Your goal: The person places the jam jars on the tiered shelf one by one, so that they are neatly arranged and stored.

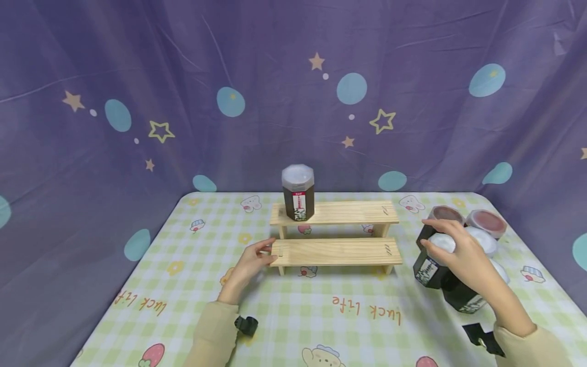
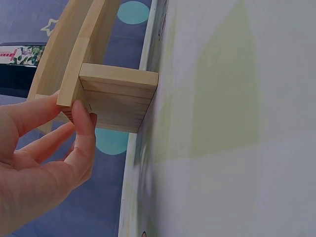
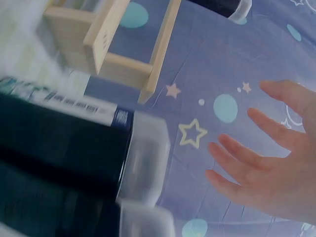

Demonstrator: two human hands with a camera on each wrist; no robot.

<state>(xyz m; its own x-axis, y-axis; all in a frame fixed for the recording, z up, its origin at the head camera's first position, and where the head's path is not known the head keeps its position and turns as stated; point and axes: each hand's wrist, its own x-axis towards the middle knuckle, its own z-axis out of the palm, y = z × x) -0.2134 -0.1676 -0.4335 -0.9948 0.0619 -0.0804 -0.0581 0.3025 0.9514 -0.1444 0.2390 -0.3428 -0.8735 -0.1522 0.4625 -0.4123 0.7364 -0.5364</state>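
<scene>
A two-step wooden shelf (image 1: 337,251) stands on the table. With thumb and fingers, my left hand (image 1: 249,262) pinches the left end of its lower board (image 2: 74,74). My right hand (image 1: 465,252) is over a group of dark jars at the right, fingers spread. Nearest to it is a jar with a whitish lid and patterned label (image 1: 427,271). In the right wrist view, a gap separates the right hand (image 3: 276,153) from the jar lid (image 3: 145,158). Another dark jar with a clear lid (image 1: 299,196) stands upright on the upper board's left part.
Behind the nearest jars are two with reddish-brown tops, one of them a jar (image 1: 487,223) at the far right. Another dark jar (image 1: 463,295) stands in front. A checked cloth (image 1: 284,316) covers the table, and a purple curtain (image 1: 293,102) hangs behind it.
</scene>
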